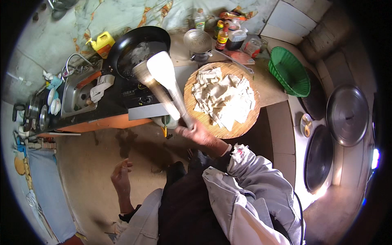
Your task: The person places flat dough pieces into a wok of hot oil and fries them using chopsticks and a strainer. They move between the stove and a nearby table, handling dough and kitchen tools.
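My right hand (199,133) grips the handle of a metal wok spatula (162,69), its bright blade raised near the wok's front edge. Alongside it is a blurred brownish shape; I cannot tell whether it is a second utensil. The black wok (121,43) stands on an induction cooker (134,96), with a shiny wet-looking patch inside. Flat, pale cut pieces of dough or tofu sheet (222,95) are heaped on a round wooden board (191,82), just beyond my right hand. My left hand (121,177) hangs over the floor, fingers loosely bent, holding nothing.
A wooden wok handle (88,79) juts over the metal sink (69,101), beside a pale cloth (101,88). Sauce bottles (222,38) and a steel strainer (197,41) line the back counter. At right are a green basket (288,72) and large round lids (347,114).
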Demonstrator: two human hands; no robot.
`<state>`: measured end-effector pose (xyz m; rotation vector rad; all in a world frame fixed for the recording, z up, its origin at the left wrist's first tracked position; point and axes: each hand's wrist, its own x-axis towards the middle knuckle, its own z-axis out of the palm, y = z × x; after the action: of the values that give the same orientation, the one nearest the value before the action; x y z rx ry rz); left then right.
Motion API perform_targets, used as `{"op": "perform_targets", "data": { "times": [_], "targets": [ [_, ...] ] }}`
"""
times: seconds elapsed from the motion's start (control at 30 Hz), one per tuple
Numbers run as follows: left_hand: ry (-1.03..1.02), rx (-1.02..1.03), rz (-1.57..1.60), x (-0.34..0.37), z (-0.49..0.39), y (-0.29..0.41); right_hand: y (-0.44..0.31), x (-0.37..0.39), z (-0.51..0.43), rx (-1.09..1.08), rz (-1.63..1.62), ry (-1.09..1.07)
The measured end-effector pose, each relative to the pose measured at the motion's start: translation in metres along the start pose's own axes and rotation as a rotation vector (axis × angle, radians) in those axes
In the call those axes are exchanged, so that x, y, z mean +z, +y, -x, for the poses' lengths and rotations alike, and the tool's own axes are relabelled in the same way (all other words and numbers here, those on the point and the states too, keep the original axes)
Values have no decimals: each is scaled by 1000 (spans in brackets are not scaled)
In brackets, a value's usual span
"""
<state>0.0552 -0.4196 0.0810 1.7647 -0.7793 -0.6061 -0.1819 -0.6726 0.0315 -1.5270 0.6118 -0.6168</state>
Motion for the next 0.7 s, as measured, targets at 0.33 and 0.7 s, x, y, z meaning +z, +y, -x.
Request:
{"op": "perform_targets", "data": {
  "times": [0.33,0.7],
  "targets": [
    [-212,-4,-96,16,-20,-27,57,-181,92,255,892,717],
    [-201,-22,-101,33,-20,-18,77,-269,131,640,1169,930]
  ]
}}
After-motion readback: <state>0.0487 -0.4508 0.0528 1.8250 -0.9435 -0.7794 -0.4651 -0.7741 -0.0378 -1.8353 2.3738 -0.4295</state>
